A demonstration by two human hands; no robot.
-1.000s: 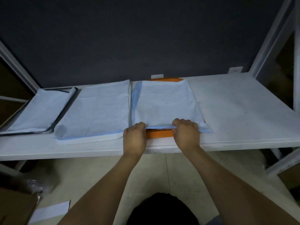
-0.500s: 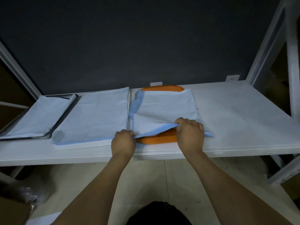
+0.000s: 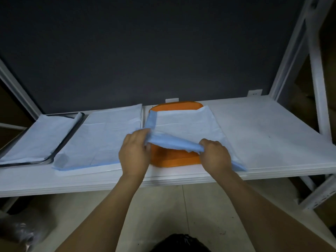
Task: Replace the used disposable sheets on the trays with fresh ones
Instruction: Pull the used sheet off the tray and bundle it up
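Note:
An orange tray [image 3: 172, 159] lies in the middle of the white shelf [image 3: 263, 135], partly covered by a pale blue disposable sheet [image 3: 185, 124]. My left hand [image 3: 135, 154] and my right hand [image 3: 214, 154] both grip the sheet's near edge and hold it lifted off the tray, so the bluer underside shows and the tray's near half is bare. The sheet's far part still lies on the tray. To the left, a white tray [image 3: 116, 167] carries a flat sheet [image 3: 107, 137], and a metal tray [image 3: 72, 128] at the far left holds another sheet [image 3: 38, 137].
White uprights of the shelf frame [image 3: 316, 73] stand at the right, with a dark wall behind the shelf. The right part of the shelf is bare. Below lie the tiled floor and crumpled plastic [image 3: 23, 233] at the lower left.
Both hands have raised the near edge of the sheet and drawn it back from the shelf's front edge, uncovering more of the orange tray. My left hand moved up and to the right.

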